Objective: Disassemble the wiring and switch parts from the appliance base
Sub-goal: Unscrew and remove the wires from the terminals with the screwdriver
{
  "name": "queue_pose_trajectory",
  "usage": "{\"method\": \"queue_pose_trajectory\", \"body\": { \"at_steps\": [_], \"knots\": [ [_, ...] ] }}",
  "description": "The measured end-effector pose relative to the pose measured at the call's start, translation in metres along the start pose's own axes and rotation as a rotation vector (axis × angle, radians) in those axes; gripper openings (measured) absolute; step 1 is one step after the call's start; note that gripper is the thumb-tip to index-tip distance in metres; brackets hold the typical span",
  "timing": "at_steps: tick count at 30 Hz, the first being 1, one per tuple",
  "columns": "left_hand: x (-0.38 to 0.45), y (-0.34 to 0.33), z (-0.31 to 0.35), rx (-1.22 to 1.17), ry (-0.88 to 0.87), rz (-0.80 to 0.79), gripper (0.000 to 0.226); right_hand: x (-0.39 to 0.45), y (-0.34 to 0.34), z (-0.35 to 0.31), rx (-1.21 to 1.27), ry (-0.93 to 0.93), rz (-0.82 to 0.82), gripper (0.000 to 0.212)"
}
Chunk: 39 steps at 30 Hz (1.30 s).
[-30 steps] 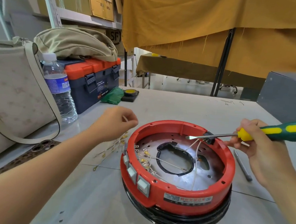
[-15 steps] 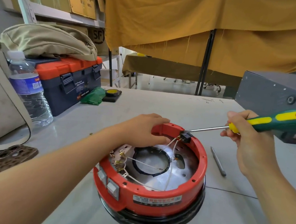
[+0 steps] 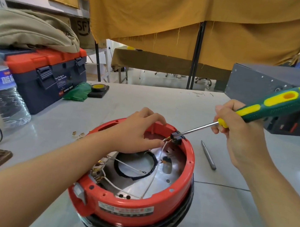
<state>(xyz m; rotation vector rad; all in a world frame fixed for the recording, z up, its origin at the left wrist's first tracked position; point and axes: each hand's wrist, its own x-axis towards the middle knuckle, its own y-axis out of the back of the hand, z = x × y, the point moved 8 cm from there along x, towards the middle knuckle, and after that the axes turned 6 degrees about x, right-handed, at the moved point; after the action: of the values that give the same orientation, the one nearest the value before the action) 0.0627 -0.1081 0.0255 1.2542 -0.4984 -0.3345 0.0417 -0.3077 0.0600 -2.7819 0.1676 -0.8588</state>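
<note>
A round red appliance base (image 3: pixel 179 198) sits upside down on the table, its metal floor crossed by white wires (image 3: pixel 150 179). A small black connector block (image 3: pixel 177 136) is fixed to its far rim. My left hand (image 3: pixel 136 130) rests over the far rim, fingertips pinching the wire ends just left of that block. My right hand (image 3: pixel 239 133) grips a green-and-yellow screwdriver (image 3: pixel 270 106); its metal tip touches the block. White rocker switches (image 3: pixel 79 192) sit in the red wall at the near left, with brass terminals behind them.
A thin metal rod (image 3: pixel 208 155) lies right of the base. At left stand a water bottle (image 3: pixel 3 92) and an orange-lidded toolbox (image 3: pixel 46 74) with a khaki bag on top. A grey metal box (image 3: pixel 269 82) is at the right. Loose wires (image 3: pixel 78 134) lie left of the base.
My left hand has come from the loose wires at the left onto the base's far rim. The screwdriver tip has stayed at the black block, and the view has moved closer.
</note>
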Motion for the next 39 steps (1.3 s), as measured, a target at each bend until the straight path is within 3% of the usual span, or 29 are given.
{"method": "queue_pose_trajectory", "body": {
  "at_steps": [4, 7, 15, 29, 39],
  "knots": [
    [-0.003, 0.001, 0.005, 0.000, -0.036, 0.017, 0.045, -0.001, -0.009, -0.006, -0.045, 0.010, -0.043, 0.027],
    [-0.004, 0.005, 0.013, 0.006, -0.089, 0.050, 0.038, 0.002, -0.017, -0.013, -0.093, 0.031, -0.079, 0.032],
    [-0.003, 0.005, 0.014, -0.080, -0.113, 0.042, 0.005, 0.004, -0.045, -0.032, -0.332, 0.112, -0.238, 0.026],
    [-0.005, 0.009, 0.016, -0.118, -0.138, 0.083, 0.005, 0.000, -0.101, -0.050, -0.618, 0.267, -0.463, 0.029],
    [-0.006, 0.007, 0.017, -0.068, -0.130, 0.090, 0.008, 0.005, -0.098, -0.039, -0.633, 0.168, -0.496, 0.031]
  ]
}}
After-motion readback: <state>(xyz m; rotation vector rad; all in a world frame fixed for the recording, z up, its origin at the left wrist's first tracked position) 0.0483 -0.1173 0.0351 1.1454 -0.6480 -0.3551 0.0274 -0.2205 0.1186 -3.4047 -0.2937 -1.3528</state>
